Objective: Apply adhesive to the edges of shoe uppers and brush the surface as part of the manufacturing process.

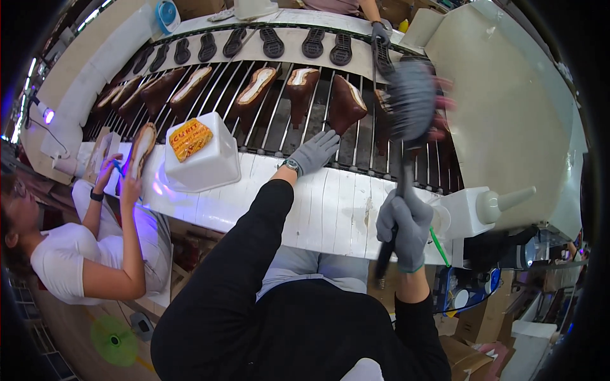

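My left hand, in a grey glove, lies with fingers stretched out at the near edge of the roller conveyor. Its fingertips are close to a brown shoe upper, standing with its pale underside up; I cannot tell whether they touch. My gloved right hand is wrapped round the black handle of a long tool. Toward the tool's top a grey, ridged shape is smeared by motion, with blurred reddish, finger-like strips beside it; what these are I cannot make out. Behind them, another upper is partly hidden.
Black soles line the far belt. Several brown uppers stand on the rollers. A white tub bears an orange packet; a white bottle lies right. At left, a co-worker holds an upper; another's gloved hand touches a sole.
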Demonstrator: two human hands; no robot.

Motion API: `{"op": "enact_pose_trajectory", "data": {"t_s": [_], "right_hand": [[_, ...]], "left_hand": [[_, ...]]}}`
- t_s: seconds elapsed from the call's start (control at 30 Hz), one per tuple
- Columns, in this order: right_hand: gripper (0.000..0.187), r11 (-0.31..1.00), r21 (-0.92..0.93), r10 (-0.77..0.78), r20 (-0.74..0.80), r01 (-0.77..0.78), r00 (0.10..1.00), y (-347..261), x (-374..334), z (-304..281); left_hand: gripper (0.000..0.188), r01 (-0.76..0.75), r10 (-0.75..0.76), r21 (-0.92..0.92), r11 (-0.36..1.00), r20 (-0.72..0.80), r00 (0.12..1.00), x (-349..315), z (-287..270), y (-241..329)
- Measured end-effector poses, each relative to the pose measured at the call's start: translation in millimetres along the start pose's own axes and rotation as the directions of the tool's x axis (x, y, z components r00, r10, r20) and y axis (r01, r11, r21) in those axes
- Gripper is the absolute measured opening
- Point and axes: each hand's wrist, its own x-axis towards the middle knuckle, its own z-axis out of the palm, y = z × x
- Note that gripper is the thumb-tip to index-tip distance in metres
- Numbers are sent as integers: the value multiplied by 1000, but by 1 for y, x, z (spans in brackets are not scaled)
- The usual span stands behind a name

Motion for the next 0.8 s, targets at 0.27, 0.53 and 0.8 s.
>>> {"op": "enact_pose_trajectory", "data": {"t_s": [0.27, 0.53, 0.8], "right_hand": [[35, 924, -335, -27, 428, 186, 903, 17, -3, -8], [19, 896, -317, -85, 565, 311, 821, 50, -31, -6], [18, 920, 81, -391, 236, 383, 890, 22, -10, 2]], "left_hand": [[43, 45, -46, 31, 999, 18, 999, 5, -10, 8], [43, -85, 88, -47, 995, 60, 994, 12, -2, 6], [40, -124, 122, 37, 992, 55, 991, 13, -27, 7]]}}
